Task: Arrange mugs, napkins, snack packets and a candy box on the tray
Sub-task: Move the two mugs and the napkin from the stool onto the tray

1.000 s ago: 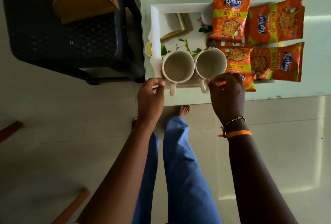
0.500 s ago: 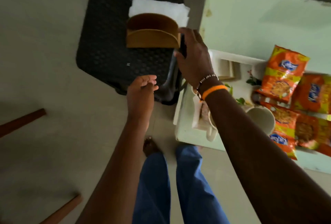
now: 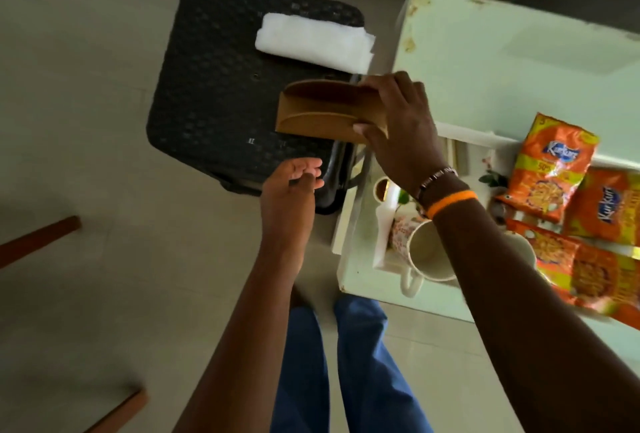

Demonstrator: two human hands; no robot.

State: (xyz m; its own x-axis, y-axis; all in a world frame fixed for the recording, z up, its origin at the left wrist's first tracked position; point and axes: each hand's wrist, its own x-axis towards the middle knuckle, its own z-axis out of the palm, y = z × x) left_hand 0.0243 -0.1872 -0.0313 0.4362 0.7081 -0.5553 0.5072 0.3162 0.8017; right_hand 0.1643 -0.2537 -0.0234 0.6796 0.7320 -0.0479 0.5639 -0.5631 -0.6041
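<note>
Pale tiled floor (image 3: 86, 121) fills most of the view, with a dark woven stool (image 3: 214, 97) at about eleven o'clock and a light green table (image 3: 502, 62) running off toward two. Right hand (image 3: 401, 124) has the grip: fingers over the top edge, thumb on the near face, clamped on the right end of a brown wooden napkin holder (image 3: 322, 114), which looks lifted just clear of the stool seat, though contact underneath can't be ruled out. Its slot shows nothing inside. Behind it, at twelve o'clock on the stool, lies the white stack of napkins (image 3: 311, 39), untouched. Left hand (image 3: 294, 187) hangs at seven o'clock of the holder, fingers loosely curled, holding nothing, near the stool's front edge. That right forearm reaches across the white tray (image 3: 381, 225) at four o'clock, where one mug (image 3: 426, 256) stands plainly and a second mug (image 3: 519, 245) peeks out behind the arm, with four orange snack packets (image 3: 550, 169) crowding the tray's right side. No candy box to be seen. So this reads as the napkin step: mugs and snacks placed, holder being fetched. Next move, likely, carry the holder into the bare far-left part of the tray, keeping it upright and clear of the mugs, then bring the napkins to fill it.
</note>
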